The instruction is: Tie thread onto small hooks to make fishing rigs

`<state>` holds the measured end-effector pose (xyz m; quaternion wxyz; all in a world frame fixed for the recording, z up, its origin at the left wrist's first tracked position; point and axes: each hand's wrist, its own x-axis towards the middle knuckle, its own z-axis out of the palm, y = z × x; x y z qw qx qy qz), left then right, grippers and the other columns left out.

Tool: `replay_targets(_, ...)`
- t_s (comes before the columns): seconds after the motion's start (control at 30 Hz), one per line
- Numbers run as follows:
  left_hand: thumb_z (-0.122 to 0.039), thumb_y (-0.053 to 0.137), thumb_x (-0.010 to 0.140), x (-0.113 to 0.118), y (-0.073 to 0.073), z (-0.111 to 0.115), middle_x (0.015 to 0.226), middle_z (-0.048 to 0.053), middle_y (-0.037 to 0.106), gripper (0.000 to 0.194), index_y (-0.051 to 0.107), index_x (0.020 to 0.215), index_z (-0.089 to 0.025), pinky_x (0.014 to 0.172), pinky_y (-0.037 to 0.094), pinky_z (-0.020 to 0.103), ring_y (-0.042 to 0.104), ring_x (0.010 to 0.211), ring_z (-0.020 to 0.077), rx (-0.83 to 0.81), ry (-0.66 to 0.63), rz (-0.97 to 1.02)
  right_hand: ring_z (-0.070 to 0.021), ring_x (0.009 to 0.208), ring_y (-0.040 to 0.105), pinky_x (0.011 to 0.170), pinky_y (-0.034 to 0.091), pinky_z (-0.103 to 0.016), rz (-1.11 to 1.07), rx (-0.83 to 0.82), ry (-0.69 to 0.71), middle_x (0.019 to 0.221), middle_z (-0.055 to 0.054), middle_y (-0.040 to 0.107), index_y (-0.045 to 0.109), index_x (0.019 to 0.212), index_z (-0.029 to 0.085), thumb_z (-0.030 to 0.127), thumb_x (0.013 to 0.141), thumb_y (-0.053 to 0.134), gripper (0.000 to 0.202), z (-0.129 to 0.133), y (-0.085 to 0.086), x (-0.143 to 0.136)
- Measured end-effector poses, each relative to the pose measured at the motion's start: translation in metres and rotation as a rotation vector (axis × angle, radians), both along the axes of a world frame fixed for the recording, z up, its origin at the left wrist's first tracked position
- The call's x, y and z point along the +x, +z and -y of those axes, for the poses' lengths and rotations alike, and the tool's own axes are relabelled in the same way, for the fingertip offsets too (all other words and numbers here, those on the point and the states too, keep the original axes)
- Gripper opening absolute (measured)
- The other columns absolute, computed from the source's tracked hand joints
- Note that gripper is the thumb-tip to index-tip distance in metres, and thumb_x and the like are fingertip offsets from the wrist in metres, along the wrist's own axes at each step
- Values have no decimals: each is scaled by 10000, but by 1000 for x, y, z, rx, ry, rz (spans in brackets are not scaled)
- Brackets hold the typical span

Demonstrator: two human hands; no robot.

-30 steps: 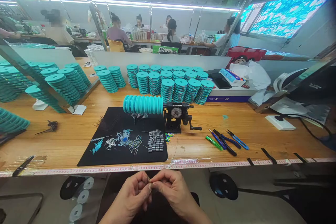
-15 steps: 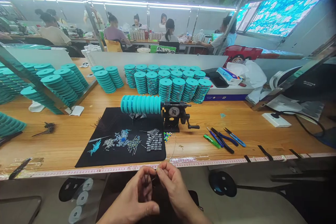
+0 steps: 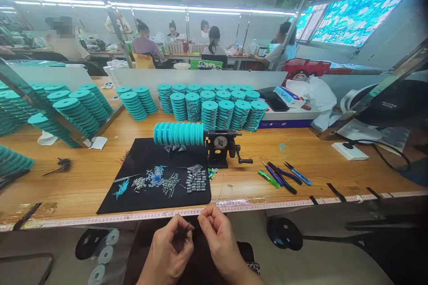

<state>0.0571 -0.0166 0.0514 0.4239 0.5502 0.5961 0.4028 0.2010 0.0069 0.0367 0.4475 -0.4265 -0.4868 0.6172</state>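
Note:
Just off the table's front edge, my left hand (image 3: 172, 247) is closed in a pinch, thumb against the fingers. A tiny glint and fine strands show at its fingertips. Close beside it, my right hand (image 3: 216, 236) pinches a thin line between thumb and forefinger. The line is barely visible in the narrow gap between the hands. Beyond them lies a black mat (image 3: 133, 200) with small parts: blue sleeves (image 3: 122, 188), silvery pieces (image 3: 138, 183), pale clear bits (image 3: 155, 176), metal pins (image 3: 170, 184) and grey cylinders (image 3: 196, 182).
A black hand-crank winder (image 3: 220, 147) carries a row of turquoise spools (image 3: 179, 134). Stacked spools (image 3: 209, 116) stand behind it. Pliers (image 3: 284, 178), blue snips (image 3: 298, 173) and a green-handled tool (image 3: 268, 179) lie right. A measuring tape (image 3: 150, 214) runs along the front edge. Several people sit beyond.
My left hand's thumb has risen, closing the spread fingers into a pinch. The fingertips have drawn slightly apart from my right hand's, which keeps its pinch. The view has shifted a little.

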Motion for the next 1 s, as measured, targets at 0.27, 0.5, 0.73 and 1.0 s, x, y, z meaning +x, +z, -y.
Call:
replay_targets(0.27,-313,624,836,-12,-2,0,556,-23,507,160,678,754,-186,492,313,216,389,504,119,-9,-76,-115,-125,613,395,579,312,-245,230,108,183,680,46,435,566,1006,182,316,937,532,154,6,8,8)
replay_targets(0.5,-460,637,839,-10,-5,-1,664,5,529,328,622,712,-158,566,360,214,431,625,134,-137,-138,182,-119,532,382,533,273,-249,500,198,141,557,73,377,583,776,200,133,795,560,73,4,6,15)
replay_targets(0.73,-413,783,732,-27,32,-4,528,-113,189,293,622,774,-172,433,153,186,96,482,61,-327,83,835,-179,748,564,727,388,-289,243,21,184,720,-13,639,545,671,185,115,702,483,98,-9,-22,37)
replay_targets(1.0,-469,749,745,-24,28,-6,563,-88,305,336,599,766,-169,455,194,185,201,507,72,-204,81,561,-197,796,617,797,408,-332,-115,-137,422,783,-64,707,626,921,142,349,858,544,231,5,0,39)
